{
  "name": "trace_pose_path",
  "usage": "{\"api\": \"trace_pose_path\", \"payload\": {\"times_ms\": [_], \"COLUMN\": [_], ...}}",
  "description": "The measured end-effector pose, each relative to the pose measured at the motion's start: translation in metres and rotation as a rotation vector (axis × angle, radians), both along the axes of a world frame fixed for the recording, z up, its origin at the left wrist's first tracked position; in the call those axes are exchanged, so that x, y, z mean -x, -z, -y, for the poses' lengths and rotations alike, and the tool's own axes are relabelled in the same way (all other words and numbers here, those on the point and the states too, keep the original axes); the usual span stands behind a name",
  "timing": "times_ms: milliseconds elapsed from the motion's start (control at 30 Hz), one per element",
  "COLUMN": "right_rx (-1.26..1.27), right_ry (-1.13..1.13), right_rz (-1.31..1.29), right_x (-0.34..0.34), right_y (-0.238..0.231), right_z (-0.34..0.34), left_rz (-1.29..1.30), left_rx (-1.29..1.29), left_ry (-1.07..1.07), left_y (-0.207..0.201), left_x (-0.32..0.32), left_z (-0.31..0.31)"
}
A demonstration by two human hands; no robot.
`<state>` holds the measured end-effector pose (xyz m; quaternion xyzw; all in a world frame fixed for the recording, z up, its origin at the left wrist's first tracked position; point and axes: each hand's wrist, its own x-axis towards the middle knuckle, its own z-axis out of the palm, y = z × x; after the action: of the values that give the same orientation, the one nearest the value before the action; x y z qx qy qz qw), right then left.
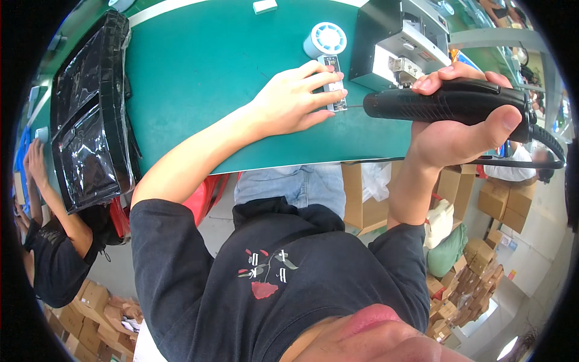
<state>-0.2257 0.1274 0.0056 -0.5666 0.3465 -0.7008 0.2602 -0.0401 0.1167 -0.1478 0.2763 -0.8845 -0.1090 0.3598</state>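
Note:
A black electric screwdriver [446,101] lies level in my right hand [458,120], fingers behind its body and the thumb stretched along the near side. Its thin bit points left at the near end of a small white and silver rectangular part [333,87]; whether the tip touches I cannot tell. My left hand [301,96] reaches across that part and holds it down on the green table [199,84], its fingers covering much of it. Just beyond the part stands a light blue and white round spool-like piece [329,39].
A black and silver bench machine [398,48] stands behind the screwdriver. The black screwdriver cord [546,139] loops at far right. A glossy black bag [93,114] fills the left table edge, with a small white block [264,6] at the back. Another person's hand [37,163] shows far left.

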Motion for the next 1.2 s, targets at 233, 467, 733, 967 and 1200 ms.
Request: {"api": "trace_pose_path", "payload": {"times_ms": [233,467,733,967,1200], "right_rx": [-0.080,-0.026,-0.043,-0.009,-0.032], "right_ry": [0.083,-0.011,-0.099,-0.109,0.098], "right_rz": [-0.090,-0.067,-0.007,-0.100,-0.155], "right_x": [-0.006,0.000,0.008,0.007,0.063], "right_y": [-0.004,0.002,0.015,0.016,-0.025], "right_z": [-0.002,0.001,0.000,-0.004,0.032], "left_rz": [0.002,-0.007,0.017,0.017,0.015], "left_rx": [0.006,0.006,-0.002,-0.007,0.007], "left_ry": [-0.009,-0.010,0.001,0.001,-0.001], "left_y": [0.000,0.000,0.000,-0.003,-0.001], "left_x": [0.000,0.001,0.001,0.001,-0.001], "left_z": [0.000,0.001,0.001,0.001,0.001]}}
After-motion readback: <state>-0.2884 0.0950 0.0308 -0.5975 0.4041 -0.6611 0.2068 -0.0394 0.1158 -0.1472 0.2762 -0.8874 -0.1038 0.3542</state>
